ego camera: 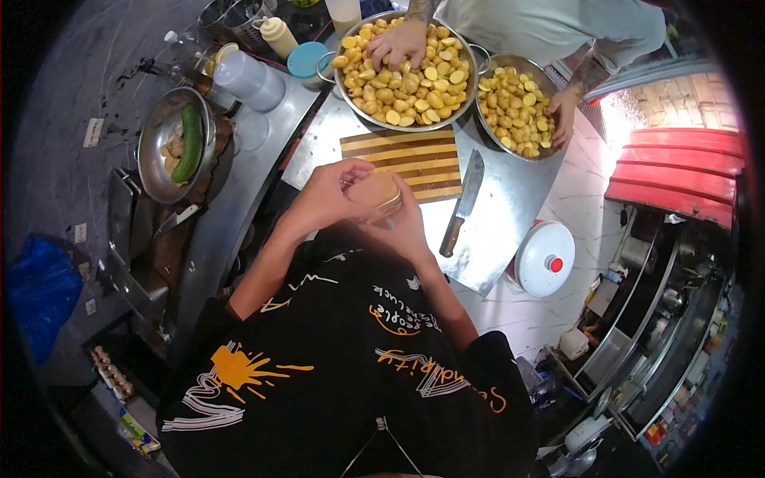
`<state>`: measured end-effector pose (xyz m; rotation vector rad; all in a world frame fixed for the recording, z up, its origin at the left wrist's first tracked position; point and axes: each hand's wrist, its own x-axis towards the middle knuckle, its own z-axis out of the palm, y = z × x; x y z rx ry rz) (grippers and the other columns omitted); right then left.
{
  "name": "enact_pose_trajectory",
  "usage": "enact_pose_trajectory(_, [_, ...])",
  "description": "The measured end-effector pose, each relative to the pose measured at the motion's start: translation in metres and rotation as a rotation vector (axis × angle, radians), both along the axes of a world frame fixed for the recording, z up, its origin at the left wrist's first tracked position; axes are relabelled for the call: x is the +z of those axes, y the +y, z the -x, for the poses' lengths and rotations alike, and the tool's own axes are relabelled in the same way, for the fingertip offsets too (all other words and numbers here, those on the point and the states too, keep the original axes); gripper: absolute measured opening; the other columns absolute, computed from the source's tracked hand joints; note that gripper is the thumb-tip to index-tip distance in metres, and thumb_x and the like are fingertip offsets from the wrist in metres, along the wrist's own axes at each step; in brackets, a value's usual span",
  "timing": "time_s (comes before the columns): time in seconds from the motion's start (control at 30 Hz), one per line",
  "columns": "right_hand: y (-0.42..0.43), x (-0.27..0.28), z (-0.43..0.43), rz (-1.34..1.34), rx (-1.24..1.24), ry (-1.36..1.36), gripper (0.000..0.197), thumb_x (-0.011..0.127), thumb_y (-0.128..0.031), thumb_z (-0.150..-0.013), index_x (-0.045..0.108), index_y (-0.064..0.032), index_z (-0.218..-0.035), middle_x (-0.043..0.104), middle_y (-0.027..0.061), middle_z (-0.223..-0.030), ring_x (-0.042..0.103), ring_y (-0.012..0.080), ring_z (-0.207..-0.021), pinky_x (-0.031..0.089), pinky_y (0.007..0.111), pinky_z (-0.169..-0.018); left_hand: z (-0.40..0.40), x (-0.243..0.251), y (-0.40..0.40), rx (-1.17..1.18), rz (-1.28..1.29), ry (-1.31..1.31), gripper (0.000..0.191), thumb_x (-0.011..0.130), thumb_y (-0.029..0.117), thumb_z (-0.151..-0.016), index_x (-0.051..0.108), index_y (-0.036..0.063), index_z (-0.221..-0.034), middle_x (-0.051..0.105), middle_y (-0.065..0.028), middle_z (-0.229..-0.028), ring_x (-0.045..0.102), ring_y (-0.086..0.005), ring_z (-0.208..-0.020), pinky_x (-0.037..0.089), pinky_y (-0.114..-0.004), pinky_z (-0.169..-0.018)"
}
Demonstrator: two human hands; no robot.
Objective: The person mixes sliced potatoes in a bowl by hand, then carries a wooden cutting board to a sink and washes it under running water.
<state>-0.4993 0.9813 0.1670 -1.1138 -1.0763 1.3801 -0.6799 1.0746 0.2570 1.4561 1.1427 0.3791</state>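
Observation:
Close to my chest, both hands hold a small round container with a tan top (374, 191). My left hand (326, 194) grips its left side, and my right hand (403, 224) supports it from below and the right. Just beyond lies a striped wooden cutting board (399, 160) on the metal table (496, 203). A knife with a broad blade and wooden handle (463, 203) rests to the board's right. Past the board stands a large metal colander of halved potatoes (412, 89), with a metal bowl of cut potatoes (517, 113) at its right.
Across the table a person (538, 27) has one hand in the colander and the other at the bowl. A metal bowl with a green cucumber or zucchini (190, 143), plastic containers (251, 80) and a squeeze bottle (278, 37) stand left. A white lidded pot (542, 258) is at right.

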Motion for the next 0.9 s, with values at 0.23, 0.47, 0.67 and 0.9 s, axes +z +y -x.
enact_pose_trajectory(0.23, [0.001, 0.003, 0.005, 0.040, -0.031, 0.062, 0.113, 0.090, 0.006, -0.068, 0.023, -0.0005, -0.158, 0.044, 0.0156, -0.145, 0.050, 0.0253, -0.136, 0.048, 0.040, -0.113, 0.002, 0.003, -0.001, 0.037, 0.007, -0.105, 0.068, 0.094, 0.014, -0.068, 0.066, -0.0028, -0.128, 0.072, -0.0097, -0.119, 0.066, -0.0157, -0.111, 0.052, -0.033, -0.099])
enact_pose_trajectory(0.47, [0.011, -0.012, 0.011, 0.054, -0.093, 0.085, 0.110, 0.090, 0.005, -0.072, 0.020, -0.0052, -0.157, 0.043, 0.0148, -0.147, 0.053, 0.0265, -0.133, 0.051, 0.043, -0.111, -0.004, -0.015, -0.013, 0.110, -0.111, 0.032, 0.052, 0.094, 0.015, -0.071, 0.072, -0.0018, -0.115, 0.076, -0.0099, -0.106, 0.071, -0.0154, -0.097, 0.058, -0.034, -0.090])
enact_pose_trajectory(0.67, [0.008, -0.020, -0.013, 0.051, -0.073, -0.374, 0.107, 0.090, -0.002, -0.074, 0.027, -0.0126, -0.160, 0.039, 0.0171, -0.150, 0.053, 0.0320, -0.134, 0.055, 0.044, -0.103, 0.031, -0.042, -0.004, 0.331, -0.345, 0.078, 0.051, 0.095, 0.020, -0.073, 0.073, -0.0020, -0.114, 0.077, -0.0105, -0.107, 0.072, -0.0164, -0.100, 0.059, -0.034, -0.089])
enact_pose_trajectory(0.9, [-0.050, -0.072, -0.083, 0.192, -0.235, -0.585, 0.074, 0.081, -0.008, -0.080, 0.048, -0.0063, -0.146, 0.049, 0.0146, -0.137, 0.063, 0.0283, -0.116, 0.059, 0.038, -0.088, 0.083, -0.061, 0.034, 0.575, -0.391, 0.161, 0.054, 0.094, 0.021, -0.074, 0.072, -0.0010, -0.118, 0.077, -0.0082, -0.110, 0.073, -0.0148, -0.099, 0.059, -0.033, -0.090])
